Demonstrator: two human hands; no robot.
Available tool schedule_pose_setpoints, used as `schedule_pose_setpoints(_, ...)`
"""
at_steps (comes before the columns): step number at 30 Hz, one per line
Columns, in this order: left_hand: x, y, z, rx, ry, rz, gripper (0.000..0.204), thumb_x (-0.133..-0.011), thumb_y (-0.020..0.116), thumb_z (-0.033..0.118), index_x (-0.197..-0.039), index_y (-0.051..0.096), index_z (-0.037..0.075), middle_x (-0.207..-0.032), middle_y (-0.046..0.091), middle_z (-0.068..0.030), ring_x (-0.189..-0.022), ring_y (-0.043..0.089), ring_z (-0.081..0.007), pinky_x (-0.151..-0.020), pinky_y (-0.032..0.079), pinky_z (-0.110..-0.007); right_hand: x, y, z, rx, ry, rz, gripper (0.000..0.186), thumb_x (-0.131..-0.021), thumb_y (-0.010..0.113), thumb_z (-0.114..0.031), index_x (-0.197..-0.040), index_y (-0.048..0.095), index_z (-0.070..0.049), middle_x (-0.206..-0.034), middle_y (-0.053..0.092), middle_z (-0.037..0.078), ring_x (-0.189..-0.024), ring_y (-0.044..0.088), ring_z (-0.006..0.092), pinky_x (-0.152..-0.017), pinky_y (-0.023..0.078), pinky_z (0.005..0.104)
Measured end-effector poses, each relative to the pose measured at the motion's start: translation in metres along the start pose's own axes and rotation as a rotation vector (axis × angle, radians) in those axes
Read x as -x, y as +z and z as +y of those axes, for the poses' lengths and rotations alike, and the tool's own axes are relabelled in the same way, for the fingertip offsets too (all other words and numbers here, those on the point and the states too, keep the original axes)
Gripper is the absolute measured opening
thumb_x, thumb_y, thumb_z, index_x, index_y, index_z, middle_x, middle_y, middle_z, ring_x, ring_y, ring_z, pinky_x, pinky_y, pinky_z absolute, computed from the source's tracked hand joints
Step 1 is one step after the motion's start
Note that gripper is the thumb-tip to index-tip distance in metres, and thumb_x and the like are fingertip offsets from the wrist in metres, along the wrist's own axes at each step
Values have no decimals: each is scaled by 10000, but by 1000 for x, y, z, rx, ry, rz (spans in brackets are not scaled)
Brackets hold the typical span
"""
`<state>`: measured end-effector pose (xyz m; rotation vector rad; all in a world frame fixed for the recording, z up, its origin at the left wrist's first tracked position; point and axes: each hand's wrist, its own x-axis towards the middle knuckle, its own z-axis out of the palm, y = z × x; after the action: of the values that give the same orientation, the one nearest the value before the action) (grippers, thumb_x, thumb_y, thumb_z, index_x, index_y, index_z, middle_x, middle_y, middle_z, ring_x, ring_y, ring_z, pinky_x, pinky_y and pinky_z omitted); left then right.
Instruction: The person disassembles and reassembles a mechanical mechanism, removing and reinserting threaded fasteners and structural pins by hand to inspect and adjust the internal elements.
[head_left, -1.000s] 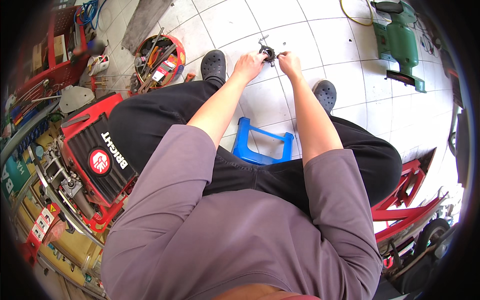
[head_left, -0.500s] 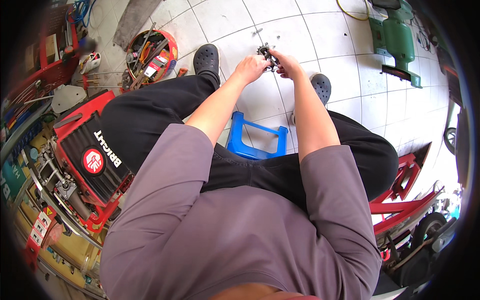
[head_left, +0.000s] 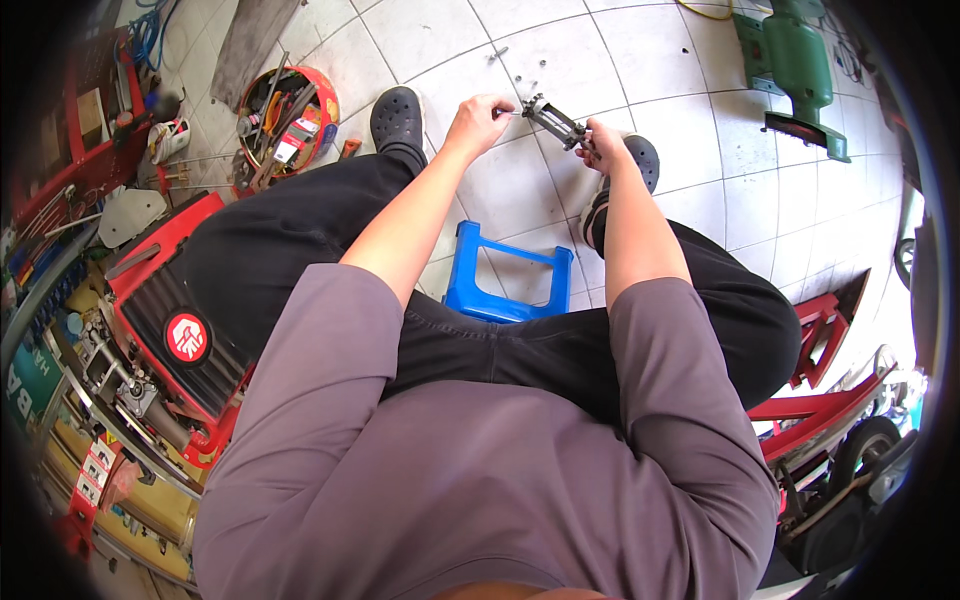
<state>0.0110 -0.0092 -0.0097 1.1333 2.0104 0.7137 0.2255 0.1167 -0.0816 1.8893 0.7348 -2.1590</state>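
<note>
My right hand [head_left: 607,150] is closed round the near end of a dark metal tool [head_left: 550,120] made of parallel rods, which is held at a slant above the tiles. My left hand [head_left: 480,125] is pinched on a small thin metal piece [head_left: 510,114], a short way left of the tool's far end. On the tiled floor beyond lie a short metal bolt [head_left: 499,53] and small parts [head_left: 542,64]. A blue plastic stool [head_left: 467,280] stands between my legs.
A red bucket of tools [head_left: 275,125] is beyond my left leg, near a red-and-black machine [head_left: 175,300] and a red cart [head_left: 70,120]. A green bench grinder [head_left: 795,70] lies at upper right, and red metal frames [head_left: 815,400] are by my right knee.
My hands have moved apart, the left going left, the right going right and nearer. The dark tool, earlier end-on between both hands, now shows its length in my right hand.
</note>
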Motion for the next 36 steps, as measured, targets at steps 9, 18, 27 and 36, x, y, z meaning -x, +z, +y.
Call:
schedule_pose_setpoints(9, -6, -9, 28, 143, -93, -49, 233, -779, 615, 111, -990, 700, 61, -928, 706, -81, -858, 665, -153, -803, 515, -275, -22, -27, 23, 525, -418, 586, 267, -805, 547, -197, -977, 698, -58, -968, 678, 182, -930, 660, 279, -855, 494, 356)
schedule_pose_setpoints(18, -37, -109, 114, 289, 199, -66, 191, -798, 674, 56, -986, 677, 20, -936, 695, -54, -874, 648, -107, -774, 517, -237, 68, -8, -91, 458, -791, 429, 313, -863, 569, -290, -942, 685, -10, -864, 693, 144, -821, 660, 213, -740, 495, 319)
schedule_pose_setpoints(27, 52, -233, 254, 767, 478, 177, 235, -843, 671, 66, -1052, 607, -21, -982, 681, -119, -857, 654, -142, -716, 500, -245, 389, 85, -165, 345, -1438, -139, 265, -856, 639, -196, -1054, 681, -24, -800, 638, 30, -787, 581, 76, -690, 482, 235)
schedule_pose_setpoints(36, 87, -203, 262, 1044, 511, 129, 142, -841, 677, 61, -947, 648, -29, -878, 694, -101, -784, 653, -121, -700, 520, -238, 405, 101, -111, 185, -1562, -148, 206, -812, 670, 25, -1010, 612, 33, -906, 646, 54, -809, 615, 90, -716, 498, 213)
